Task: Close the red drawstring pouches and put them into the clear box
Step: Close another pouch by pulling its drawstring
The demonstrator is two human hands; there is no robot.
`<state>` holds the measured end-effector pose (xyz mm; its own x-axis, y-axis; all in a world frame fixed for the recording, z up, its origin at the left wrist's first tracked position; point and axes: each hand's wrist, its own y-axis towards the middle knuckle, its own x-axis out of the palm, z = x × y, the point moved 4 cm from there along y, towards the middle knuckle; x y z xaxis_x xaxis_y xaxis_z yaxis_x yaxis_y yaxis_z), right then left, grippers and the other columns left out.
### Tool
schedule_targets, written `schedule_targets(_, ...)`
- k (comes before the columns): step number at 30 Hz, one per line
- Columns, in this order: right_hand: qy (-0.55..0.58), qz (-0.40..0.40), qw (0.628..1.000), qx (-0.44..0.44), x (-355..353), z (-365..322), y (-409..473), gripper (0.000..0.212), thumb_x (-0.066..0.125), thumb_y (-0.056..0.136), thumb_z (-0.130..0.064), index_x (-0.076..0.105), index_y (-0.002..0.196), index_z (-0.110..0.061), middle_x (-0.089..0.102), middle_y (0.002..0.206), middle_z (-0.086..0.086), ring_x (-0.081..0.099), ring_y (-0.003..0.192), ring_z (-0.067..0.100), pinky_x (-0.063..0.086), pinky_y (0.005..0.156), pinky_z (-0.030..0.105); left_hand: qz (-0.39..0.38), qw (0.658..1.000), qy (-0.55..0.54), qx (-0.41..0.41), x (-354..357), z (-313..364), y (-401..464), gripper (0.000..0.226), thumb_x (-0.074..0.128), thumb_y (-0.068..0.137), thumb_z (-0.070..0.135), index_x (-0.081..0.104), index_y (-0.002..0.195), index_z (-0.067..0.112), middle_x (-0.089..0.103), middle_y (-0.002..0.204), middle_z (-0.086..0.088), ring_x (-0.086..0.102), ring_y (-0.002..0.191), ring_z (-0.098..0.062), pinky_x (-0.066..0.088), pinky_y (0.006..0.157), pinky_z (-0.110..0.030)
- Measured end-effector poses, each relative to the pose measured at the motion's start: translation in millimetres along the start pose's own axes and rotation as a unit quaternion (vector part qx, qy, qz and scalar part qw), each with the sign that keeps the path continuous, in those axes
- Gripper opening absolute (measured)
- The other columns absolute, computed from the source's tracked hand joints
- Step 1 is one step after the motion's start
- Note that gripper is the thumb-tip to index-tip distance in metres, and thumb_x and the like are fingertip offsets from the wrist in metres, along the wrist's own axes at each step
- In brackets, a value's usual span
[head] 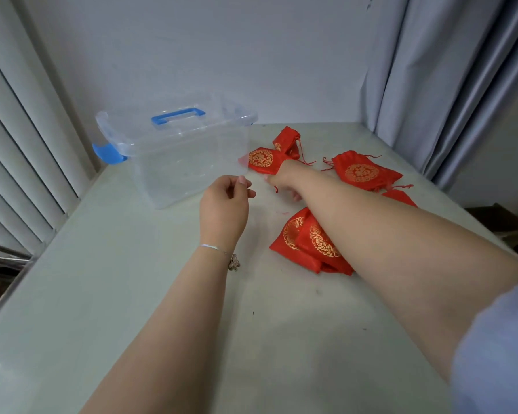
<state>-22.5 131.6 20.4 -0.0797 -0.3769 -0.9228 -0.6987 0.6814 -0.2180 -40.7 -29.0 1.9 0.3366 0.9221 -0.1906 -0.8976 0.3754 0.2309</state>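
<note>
1. Table (132, 294): pale, matte top; carries everything below; grey curtains hang at the right and a white wall stands behind.
2. Clear box (192, 162): transparent plastic, upright at the far left of the table; open at the top; its lid (174, 121), with a blue handle (178, 115), sits tipped back behind the opening; a blue latch (108, 152) hangs at the left end; no pouch visible inside, interior reads see-through down to the base.
3. Near pile of pouches (305, 243): red cloth with gold round emblems, at least two overlapping, flat on the table right of centre; partly hidden under the right forearm.
4. Far-right pouch (362, 171): flat, emblem up, cords trailing at the mouth; another red corner shows just beside the forearm, too hidden to describe.
5. Held pouch (262, 159): red, emblem up, just beside the box's right wall, outside it; right hand (284, 180) grips its neck end, fingers curled around the gathered cloth; a red cord dangles below the hand.
6. Back pouch (286, 138): smaller in view, behind the held pouch; cords loose.
7. Left hand (225, 201): raised near the box's front corner; fingers loosely curled, thumb and forefinger close together; whether they pinch a cord cannot be told.
8. Bracelet (219, 251): thin silver band with a small charm on the left wrist.
</note>
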Motion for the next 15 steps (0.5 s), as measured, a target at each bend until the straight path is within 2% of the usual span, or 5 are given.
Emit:
schedule_targets(3,-0.085,-0.016,0.996,-0.006,15,3,12,0.052,0.048,0.095,-0.041,0.049,0.126,0.000,0.056,0.128,0.018,0.058,0.111,0.034,0.048,0.090,0.037,0.005,1.000,0.004,0.010,-1,1,1,0.021,0.047,0.096,0.025,0.064,0.087,0.017,0.068,0.073,0.011,0.061,0.071,-0.008,0.043,0.059,-0.014)
schedule_targets(6,-0.133,-0.015,0.991,-0.017,22,9,24,0.028,0.047,0.095,-0.018,0.057,0.112,0.002,0.061,0.117,0.017,0.060,0.103,0.034,0.047,0.083,0.035,0.005,1.000,0.001,0.009,-1,2,1,0.021,0.047,0.096,0.025,0.064,0.086,0.016,0.068,0.073,0.011,0.060,0.068,-0.005,0.041,0.055,-0.010)
schedule_targets(10,-0.149,-0.021,0.988,-0.022,17,8,13,0.027,0.041,0.095,-0.005,0.042,0.068,-0.003,0.049,0.074,0.011,0.045,0.059,0.022,0.042,0.062,0.031,0.003,1.000,0.007,0.006,-2,2,1,0.019,0.048,0.095,0.024,0.064,0.087,0.018,0.068,0.077,0.010,0.058,0.067,-0.001,0.040,0.054,-0.009)
schedule_targets(12,-0.129,-0.024,0.990,-0.044,9,3,5,0.021,0.040,0.093,-0.003,0.045,0.073,-0.002,0.050,0.074,0.015,0.046,0.057,0.022,0.042,0.053,0.028,-0.001,0.999,0.027,0.022,-1,3,-1,0.015,0.051,0.094,0.023,0.065,0.091,0.020,0.069,0.083,0.010,0.059,0.072,-0.001,0.042,0.058,-0.013)
schedule_targets(15,-0.068,-0.038,0.991,-0.107,-10,-7,-9,0.022,0.039,0.095,-0.008,0.058,0.099,0.002,0.063,0.091,0.020,0.059,0.071,0.031,0.047,0.062,0.033,-0.005,0.991,0.096,0.090,1,7,-4,0.018,0.056,0.091,0.020,0.069,0.104,0.021,0.070,0.102,0.007,0.060,0.098,-0.010,0.041,0.079,-0.019)
